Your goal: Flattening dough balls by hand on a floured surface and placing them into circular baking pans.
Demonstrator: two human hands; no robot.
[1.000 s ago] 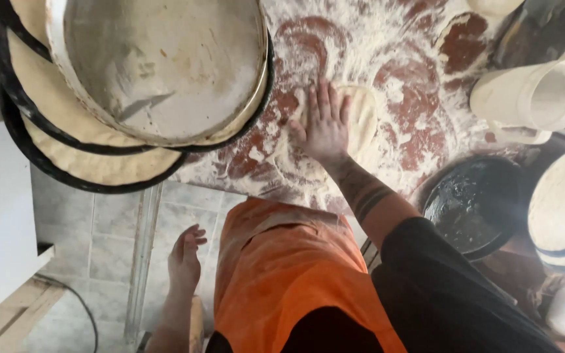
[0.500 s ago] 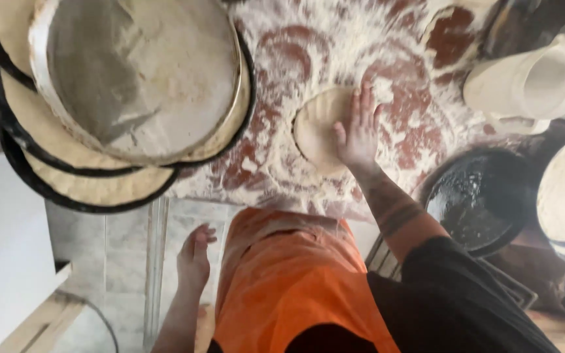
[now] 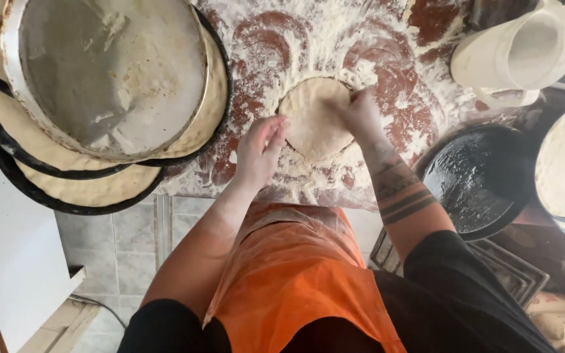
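- Dough, a pale flattened round disc point(image 3: 314, 117), now has both my hands on it; earlier only my right pressed it.
- My left hand point(image 3: 259, 151) has come up, fingers loosely curled at its edge.
- My right hand point(image 3: 359, 114) rests open on the rim, so two-handed shaping starts on the floured reddish stone counter point(image 3: 256, 65).

Bakery kitchen: floured counter point(image 3: 387, 39), stacked pans point(image 3: 99, 85)

Both arms reach forward from the body, bare below short black sleeves. The left hand point(image 3: 259, 147) is loosely cupped, fingers curled and pointing forward, wrist straight. The right hand point(image 3: 361, 114) lies palm down with fingers bent inward toward the left; its forearm carries dark banded tattoos. The hands sit close together, not touching.
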